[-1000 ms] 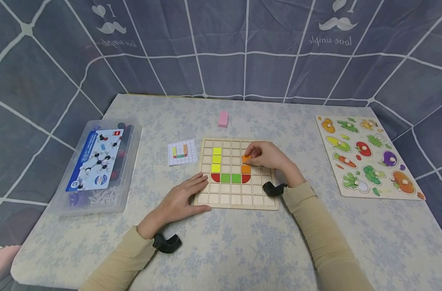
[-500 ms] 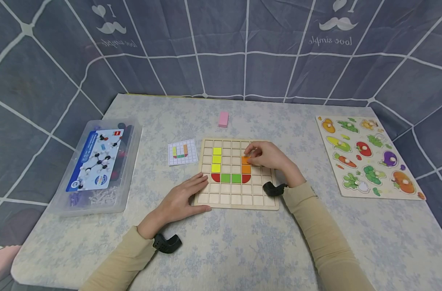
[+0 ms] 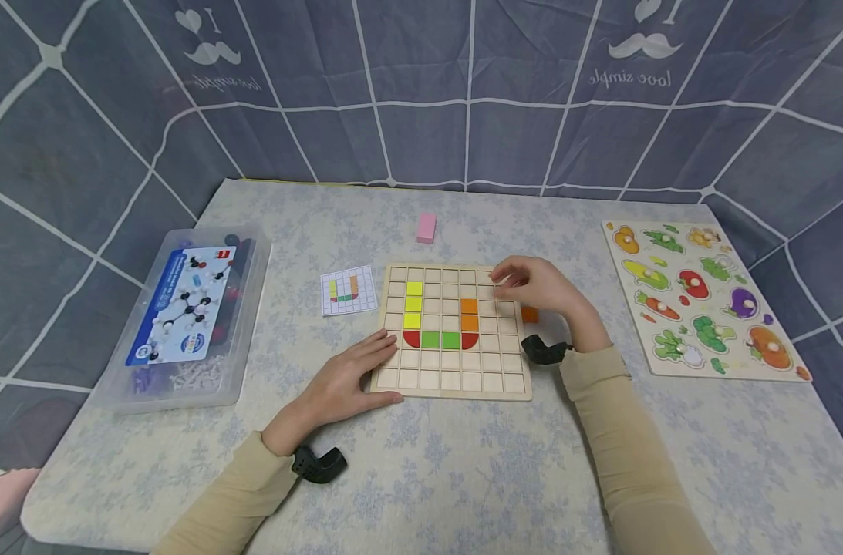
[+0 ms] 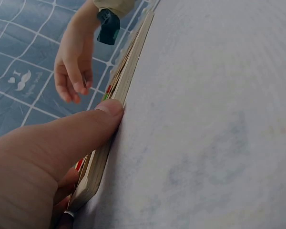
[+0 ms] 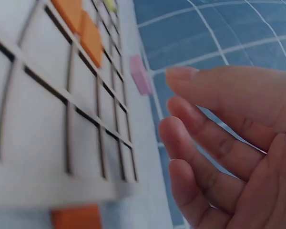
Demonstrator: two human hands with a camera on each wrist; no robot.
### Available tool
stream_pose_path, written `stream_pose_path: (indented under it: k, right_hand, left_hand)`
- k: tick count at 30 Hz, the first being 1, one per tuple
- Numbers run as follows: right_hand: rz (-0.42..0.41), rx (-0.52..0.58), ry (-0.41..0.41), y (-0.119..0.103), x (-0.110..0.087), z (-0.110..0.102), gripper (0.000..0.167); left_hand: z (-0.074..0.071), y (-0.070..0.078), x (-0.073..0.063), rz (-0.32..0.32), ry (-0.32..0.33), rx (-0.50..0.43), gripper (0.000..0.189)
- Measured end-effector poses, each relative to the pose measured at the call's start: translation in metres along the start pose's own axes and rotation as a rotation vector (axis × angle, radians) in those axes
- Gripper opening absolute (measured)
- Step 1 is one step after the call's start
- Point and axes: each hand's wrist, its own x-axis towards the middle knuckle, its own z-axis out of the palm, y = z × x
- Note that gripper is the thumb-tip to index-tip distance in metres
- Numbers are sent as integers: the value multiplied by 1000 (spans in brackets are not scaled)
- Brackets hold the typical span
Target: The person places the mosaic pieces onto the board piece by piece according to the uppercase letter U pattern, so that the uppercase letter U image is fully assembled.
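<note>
A wooden grid board [image 3: 449,380] lies at the middle of the table. My left hand [image 3: 338,381] rests at its front left corner, fingers on the left side and thumb [image 4: 93,126] along the front edge. My right hand [image 3: 539,287] hovers over the board's right side, fingers loosely bent and holding nothing. On the grid, yellow tiles [image 3: 413,304] form a left column and two orange tiles [image 3: 469,314] a right one. Green tiles [image 3: 440,340] join them below, between red rounded tiles [image 3: 411,339]. Another orange tile [image 3: 530,314] lies beside the board, partly hidden by the right hand.
A small pattern card [image 3: 348,290] lies left of the board, and a pink block [image 3: 426,228] behind it. At far left stands a clear plastic box [image 3: 244,347] with a molecule label. On the right is a vegetable puzzle board [image 3: 706,301].
My right hand has let go of the upper orange tile, which now sits in the grid above the other one. It has moved right, uncovering the loose orange tile. The left hand stays put.
</note>
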Motion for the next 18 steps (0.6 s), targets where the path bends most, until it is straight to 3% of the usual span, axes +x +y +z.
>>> stream_pose_path:
  k: [11, 18]
  right_hand:
    - [10, 24, -2, 23, -10, -22, 37]
    - [35, 50, -46, 39, -14, -25, 42]
  left_hand:
    - [0, 0, 0, 1, 2, -4, 76]
    - [0, 0, 0, 0, 8, -3, 76]
